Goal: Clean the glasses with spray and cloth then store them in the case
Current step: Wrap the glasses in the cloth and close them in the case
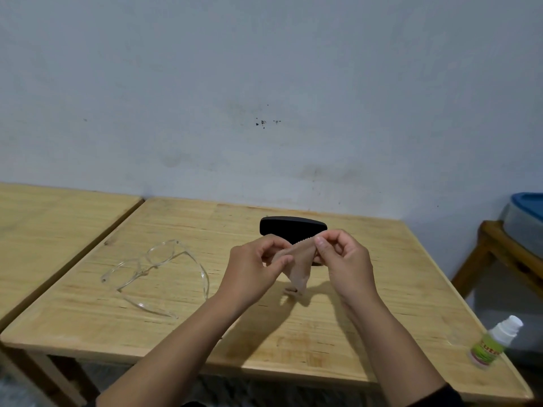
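Note:
A small beige cloth (299,265) hangs above the wooden table (176,327), pinched at its top edge by both hands. My left hand (252,265) holds its left side and my right hand (343,259) holds its right side. Clear-framed glasses (155,271) lie unfolded on the table to the left of my hands. A black glasses case (291,226) lies shut behind my hands, partly hidden by them. A small white spray bottle with a green label (496,342) stands at the table's right front corner.
A second wooden table (44,230) adjoins on the left. A wooden stand (505,259) with a blue-lidded container (529,221) sits at the far right. A grey wall runs behind the tables.

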The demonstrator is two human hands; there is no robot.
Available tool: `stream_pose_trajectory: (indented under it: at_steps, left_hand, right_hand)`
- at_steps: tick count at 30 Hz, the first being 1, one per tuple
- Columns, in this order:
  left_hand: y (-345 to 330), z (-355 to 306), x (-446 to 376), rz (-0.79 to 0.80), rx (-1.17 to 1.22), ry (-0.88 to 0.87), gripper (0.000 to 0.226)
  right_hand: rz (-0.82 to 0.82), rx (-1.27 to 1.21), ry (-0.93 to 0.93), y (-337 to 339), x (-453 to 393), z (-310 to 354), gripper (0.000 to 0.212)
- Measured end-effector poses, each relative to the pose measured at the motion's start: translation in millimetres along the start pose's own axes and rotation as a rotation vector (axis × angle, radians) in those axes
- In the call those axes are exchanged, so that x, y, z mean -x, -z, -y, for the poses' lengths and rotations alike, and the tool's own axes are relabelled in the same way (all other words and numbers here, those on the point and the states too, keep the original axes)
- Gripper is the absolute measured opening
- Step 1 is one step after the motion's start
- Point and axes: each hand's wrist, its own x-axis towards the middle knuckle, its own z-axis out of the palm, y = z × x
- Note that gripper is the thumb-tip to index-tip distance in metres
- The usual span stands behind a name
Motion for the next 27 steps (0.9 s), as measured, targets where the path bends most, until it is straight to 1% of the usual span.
stream_pose_trajectory:
  at_steps: [6,12,16,20,22,25,27]
  left_hand:
    - [13.4,-4.5,-10.0,-0.089,0.026,0.017,0.013]
    - [25.3,-15.8,-12.2,-0.121,0.113,0.052,0.008]
    - [32.3,-21.0,-8.2,-0.085,0.071,-0.002,0.009]
    - [37.3,-20.5,-2.3,0.050,0.039,-0.052,0.018]
    - [39.4,-19.8,0.3,0.092,-0.020,-0.090,0.018]
    - [43.5,-20.0,2.9,0.087,-0.133,-0.141,0.014]
    - [46.5,-20.7,3.8,0.067,-0.174,-0.144,0.010]
  right_hand:
    - [-0.097,-0.051,0.024,17.1,-15.7,13.7,0.018]
    - [-0.143,-0.100,0.032,28.3,-18.0,28.4,0.014]
    - [-0.175,-0.126,0.031,31.9,-14.9,34.1,0.015]
    - [-0.183,-0.149,0.017,33.7,-11.6,36.7,0.016]
    - [-0.189,-0.150,0.012,33.8,-10.3,36.7,0.016]
    - [-0.196,-0.151,0.002,34.2,-7.6,35.5,0.017]
    - [-0.198,-0.145,-0.003,35.2,-5.2,34.6,0.016]
